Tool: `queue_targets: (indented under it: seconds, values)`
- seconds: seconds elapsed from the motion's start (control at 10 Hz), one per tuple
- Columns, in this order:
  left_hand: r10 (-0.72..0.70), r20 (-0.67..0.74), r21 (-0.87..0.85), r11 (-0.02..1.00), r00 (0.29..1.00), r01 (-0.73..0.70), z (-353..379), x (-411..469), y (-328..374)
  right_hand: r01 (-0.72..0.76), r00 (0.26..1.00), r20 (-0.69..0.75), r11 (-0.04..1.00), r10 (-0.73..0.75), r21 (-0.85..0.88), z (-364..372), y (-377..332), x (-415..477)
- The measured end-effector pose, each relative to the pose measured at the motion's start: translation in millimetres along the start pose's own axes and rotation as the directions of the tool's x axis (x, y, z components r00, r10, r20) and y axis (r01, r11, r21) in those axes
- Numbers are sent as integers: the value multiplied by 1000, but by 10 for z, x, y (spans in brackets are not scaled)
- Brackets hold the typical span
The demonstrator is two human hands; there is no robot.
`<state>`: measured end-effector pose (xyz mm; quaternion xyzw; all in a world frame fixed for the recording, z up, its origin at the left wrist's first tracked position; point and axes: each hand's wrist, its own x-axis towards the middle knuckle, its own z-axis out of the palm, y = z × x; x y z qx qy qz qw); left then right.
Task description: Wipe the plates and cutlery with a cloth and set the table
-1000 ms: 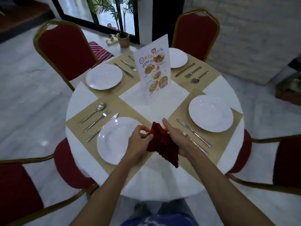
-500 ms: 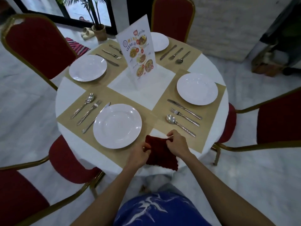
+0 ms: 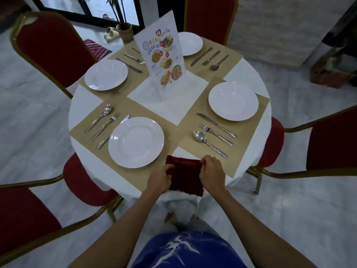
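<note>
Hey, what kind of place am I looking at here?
Likely a restaurant or banquet dining room: a standing picture menu on a round table set with four plates, ringed by red gold-framed chairs.

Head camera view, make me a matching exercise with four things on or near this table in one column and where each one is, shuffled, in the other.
Column one:
1. red cloth
2. menu card
3. potted plant
4. nearest white plate

Column two:
A. standing upright at the centre of the table
B. on the floor beyond the table
C. gripped by the left hand and right hand at the near edge
D. lying on a tan placemat

Pairs: 1-C, 2-A, 3-B, 4-D
</note>
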<state>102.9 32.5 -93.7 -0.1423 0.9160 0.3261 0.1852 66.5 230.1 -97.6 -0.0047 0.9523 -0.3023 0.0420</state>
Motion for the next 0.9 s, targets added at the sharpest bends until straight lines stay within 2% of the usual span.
queue_targets:
  seconds: [0.1, 0.2, 0.3, 0.4, 0.5, 0.7, 0.8, 0.9]
  values:
    - [-15, 19, 102, 995, 1000, 13, 61, -4, 66, 99, 995, 1, 995, -99, 27, -39, -20, -29]
    - [-6, 29, 151, 988, 1000, 2, 124, 12, 120, 313, 931, 194, 950, -308, 7, 71, -56, -167]
    - [-49, 70, 191, 981, 996, 35, 126, 47, 101, 296, 917, 302, 951, -259, -85, 161, -17, -200]
    - [-88, 135, 234, 971, 987, 54, 78, 23, 164, 258, 928, 319, 949, -191, -182, 175, 10, -230]
    - [-113, 182, 280, 958, 977, 59, 35, 4, 261, 283, 903, 395, 928, -172, -244, 179, 67, -253]
    - [-105, 231, 417, 909, 967, -1, -17, 47, 336, 331, 864, 476, 898, -165, -289, 111, 140, -217]
    - [-91, 245, 487, 872, 965, -42, -168, 41, 461, 301, 873, 462, 919, -158, -255, -19, 29, -213]
    - [-51, 176, 507, 861, 983, -46, -413, 136, 738, 227, 927, 341, 958, -157, -176, -311, -153, 62]
